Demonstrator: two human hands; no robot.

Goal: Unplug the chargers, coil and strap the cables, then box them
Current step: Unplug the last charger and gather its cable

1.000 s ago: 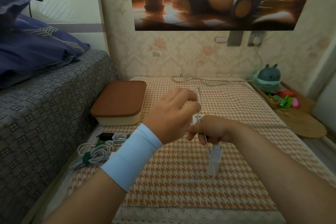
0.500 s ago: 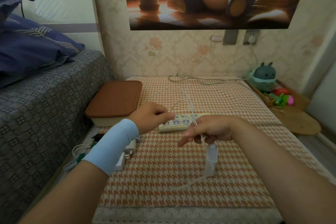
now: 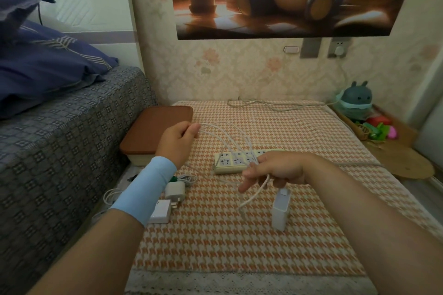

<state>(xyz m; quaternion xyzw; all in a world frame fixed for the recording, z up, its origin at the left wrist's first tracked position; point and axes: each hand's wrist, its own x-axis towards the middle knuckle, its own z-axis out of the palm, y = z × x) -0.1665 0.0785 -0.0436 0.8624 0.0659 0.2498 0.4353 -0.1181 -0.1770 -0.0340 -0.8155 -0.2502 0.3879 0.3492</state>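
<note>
The left hand (image 3: 178, 141) has its fingers curled and its thumb and fingertips (image 3: 195, 128) pinching one end of a white cable (image 3: 254, 193). From that pinch several strands of the cable run across to the right hand (image 3: 275, 171). It holds them with loosely curled fingers (image 3: 249, 181), the forefinger reaching down and to the left. How many turns lie round those fingers cannot be told, as the strands blur together. A loose length of cable drops below the right fingers toward the checked cloth (image 3: 215, 242). A white charger block (image 3: 280, 208) hangs just under them on the same cable, its lower end near or on the cloth.

Just behind the right fingers, between the two hands, a cream power strip (image 3: 230, 163) lies on the cloth. Directly past the left fingertips is a box with a brown lid (image 3: 153, 127), lid on, set against the bed (image 3: 60, 151). Below the left wrist, which wears a pale blue band (image 3: 146, 189), two more white chargers lie on the cloth. A rounded one (image 3: 175, 190) is nearer the wrist and a square one (image 3: 160, 211) is just beneath it. A coiled white cable with a green strap (image 3: 184, 178) lies beside the rounded one.
</note>
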